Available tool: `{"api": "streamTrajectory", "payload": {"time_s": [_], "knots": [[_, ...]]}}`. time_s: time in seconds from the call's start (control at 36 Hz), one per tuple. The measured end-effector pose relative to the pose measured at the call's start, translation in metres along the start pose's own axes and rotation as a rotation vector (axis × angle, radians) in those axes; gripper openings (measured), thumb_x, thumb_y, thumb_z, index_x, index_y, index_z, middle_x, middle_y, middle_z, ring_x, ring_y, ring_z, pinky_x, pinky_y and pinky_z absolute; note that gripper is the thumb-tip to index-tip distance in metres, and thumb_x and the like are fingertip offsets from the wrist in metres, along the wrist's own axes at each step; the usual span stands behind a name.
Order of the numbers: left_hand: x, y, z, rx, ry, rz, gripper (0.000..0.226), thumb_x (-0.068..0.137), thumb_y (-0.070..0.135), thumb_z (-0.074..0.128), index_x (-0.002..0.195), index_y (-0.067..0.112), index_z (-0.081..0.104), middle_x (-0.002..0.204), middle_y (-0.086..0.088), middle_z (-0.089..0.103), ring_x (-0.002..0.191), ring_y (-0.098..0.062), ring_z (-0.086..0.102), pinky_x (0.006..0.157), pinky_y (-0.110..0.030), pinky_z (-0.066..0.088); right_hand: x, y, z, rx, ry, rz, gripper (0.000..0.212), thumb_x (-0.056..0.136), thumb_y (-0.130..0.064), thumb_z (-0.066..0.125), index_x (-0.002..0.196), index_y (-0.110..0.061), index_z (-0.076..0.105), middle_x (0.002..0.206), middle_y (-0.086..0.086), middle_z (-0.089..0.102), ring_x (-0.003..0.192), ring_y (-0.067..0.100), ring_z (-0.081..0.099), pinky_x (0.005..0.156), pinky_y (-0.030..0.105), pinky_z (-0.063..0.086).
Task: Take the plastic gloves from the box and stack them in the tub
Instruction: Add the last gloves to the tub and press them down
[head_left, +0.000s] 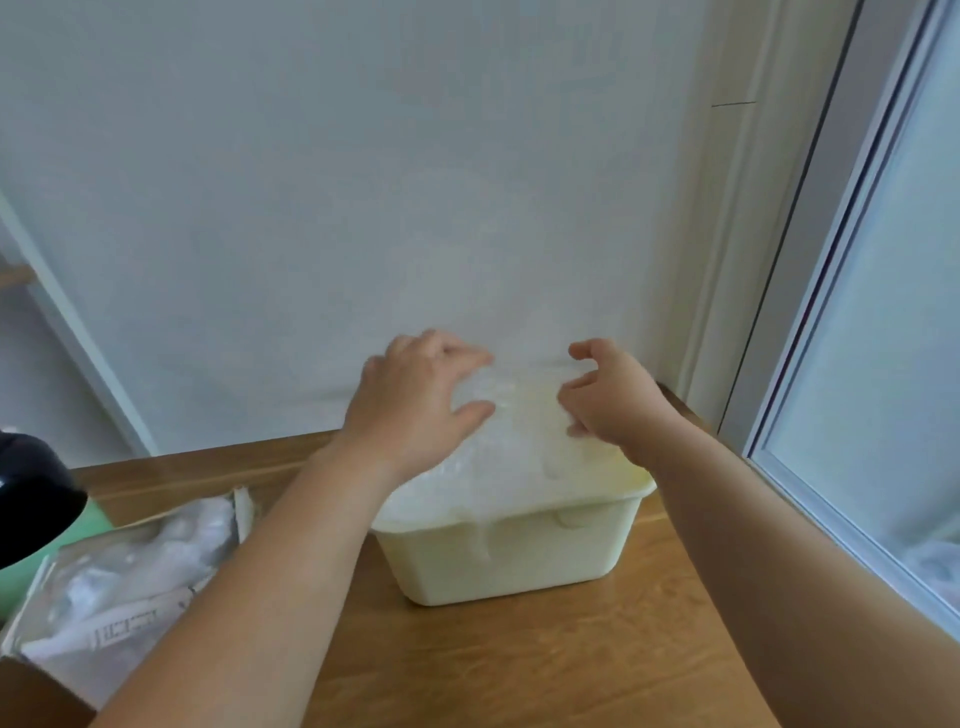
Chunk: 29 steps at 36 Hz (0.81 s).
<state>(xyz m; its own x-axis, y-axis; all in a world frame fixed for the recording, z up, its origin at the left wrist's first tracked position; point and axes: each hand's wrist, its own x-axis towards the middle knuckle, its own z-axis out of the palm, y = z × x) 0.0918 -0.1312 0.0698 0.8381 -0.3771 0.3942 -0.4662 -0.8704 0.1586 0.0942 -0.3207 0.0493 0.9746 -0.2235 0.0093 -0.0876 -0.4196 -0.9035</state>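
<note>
Two bare hands meet over a cream tub (509, 561) on a wooden table (519, 670), where clear plastic gloves (519, 457) are heaped above the rim. The left hand (415, 400) lies flat, fingers spread, pressing the heap's 10 o'clock side, while the right hand (613, 400), at its 2 o'clock side, has curled fingers, and whether they pinch any plastic cannot be told. At 8 o'clock from the tub lies the opened box (119, 597), with more gloves showing inside.

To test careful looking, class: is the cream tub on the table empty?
No, crumpled plastic gloves fill the tub and heap above its rim.
</note>
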Motion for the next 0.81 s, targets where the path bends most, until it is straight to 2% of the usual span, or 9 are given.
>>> {"api": "streamTrajectory", "payload": {"time_s": [0.08,0.14,0.22,0.28,0.33,0.39,0.5,0.69,0.81], "knots": [[-0.007,0.005,0.012,0.034,-0.376,-0.035,0.06,0.089,0.065,0.043,0.141,0.034,0.045,0.146,0.007,0.042,0.138,-0.019,0.031,0.11,-0.042,0.029,0.004,0.012,-0.001,-0.28,0.026,-0.042,0.055,0.089,0.0,0.038,0.14,-0.022,0.034,0.09,0.009,0.06,0.079,0.027,0.064,0.072,0.038,0.056],[-0.007,0.004,0.02,0.052,-0.579,-0.106,0.07,0.088,0.07,0.039,0.147,0.032,0.036,0.155,0.005,0.029,0.144,-0.02,0.022,0.114,-0.042,0.024,0.004,0.015,0.0,-0.443,0.006,-0.092,0.058,0.089,0.001,0.04,0.142,-0.021,0.031,0.106,0.011,0.059,0.087,0.024,0.057,0.077,0.034,0.05],[-0.005,0.002,0.029,-0.03,-0.718,-0.158,0.077,0.087,0.068,0.046,0.152,0.032,0.024,0.161,0.004,0.015,0.146,-0.021,0.018,0.116,-0.038,0.022,-0.001,0.014,0.003,-0.704,0.04,-0.22,0.059,0.091,-0.002,0.043,0.144,-0.023,0.029,0.143,0.013,0.032,0.123,0.029,0.041,0.096,0.033,0.037],[-0.003,0.001,0.033,-0.049,-0.777,-0.155,0.078,0.088,0.062,0.05,0.153,0.03,0.02,0.161,0.005,0.014,0.146,-0.019,0.021,0.116,-0.032,0.022,-0.006,0.01,0.005,-0.868,0.078,-0.379,0.053,0.093,-0.014,0.047,0.143,-0.025,0.034,0.15,0.007,0.023,0.136,0.028,0.026,0.108,0.036,0.026],[-0.002,0.002,0.038,-0.062,-0.8,-0.16,0.078,0.09,0.057,0.052,0.153,0.028,0.018,0.16,0.005,0.017,0.145,-0.018,0.024,0.113,-0.029,0.023,-0.005,0.006,0.008,-0.882,-0.021,-0.484,0.047,0.093,-0.031,0.05,0.139,-0.026,0.043,0.147,0.0,0.033,0.134,0.022,0.033,0.108,0.034,0.025],[-0.002,0.002,0.041,-0.056,-0.807,-0.156,0.076,0.092,0.054,0.052,0.153,0.027,0.017,0.16,0.003,0.019,0.144,-0.019,0.026,0.112,-0.029,0.025,-0.004,0.005,0.013,-0.832,-0.224,-0.408,0.054,0.09,-0.045,0.054,0.139,-0.026,0.044,0.145,-0.005,0.041,0.13,0.016,0.042,0.105,0.029,0.03],[0.001,0.001,0.048,-0.094,-0.85,-0.157,0.073,0.094,0.048,0.052,0.154,0.024,0.017,0.159,0.001,0.019,0.144,-0.021,0.026,0.112,-0.032,0.027,0.003,0.014,0.023,-0.936,-0.588,-0.07,0.085,0.086,-0.055,0.057,0.152,-0.027,0.011,0.157,0.001,0.017,0.141,0.024,0.025,0.11,0.038,0.026],[0.001,-0.001,0.053,-0.082,-0.911,-0.15,0.064,0.097,0.041,0.051,0.152,0.024,0.023,0.155,0.004,0.031,0.139,-0.018,0.034,0.103,-0.027,0.03,0.009,0.021,0.028,-1.068,-0.695,0.007,0.078,0.093,-0.045,0.048,0.152,-0.029,0.0,0.159,0.002,0.003,0.14,0.031,0.025,0.11,0.045,0.029],[-0.006,-0.009,0.037,-0.086,-0.528,-0.124,0.064,0.081,0.06,0.063,0.137,0.034,0.049,0.14,0.015,0.047,0.128,-0.008,0.043,0.097,-0.024,0.037,0.012,0.024,0.028,-1.079,-0.688,-0.011,0.075,0.094,-0.036,0.047,0.151,-0.032,-0.001,0.159,0.002,-0.001,0.14,0.032,0.025,0.109,0.046,0.03]]}}
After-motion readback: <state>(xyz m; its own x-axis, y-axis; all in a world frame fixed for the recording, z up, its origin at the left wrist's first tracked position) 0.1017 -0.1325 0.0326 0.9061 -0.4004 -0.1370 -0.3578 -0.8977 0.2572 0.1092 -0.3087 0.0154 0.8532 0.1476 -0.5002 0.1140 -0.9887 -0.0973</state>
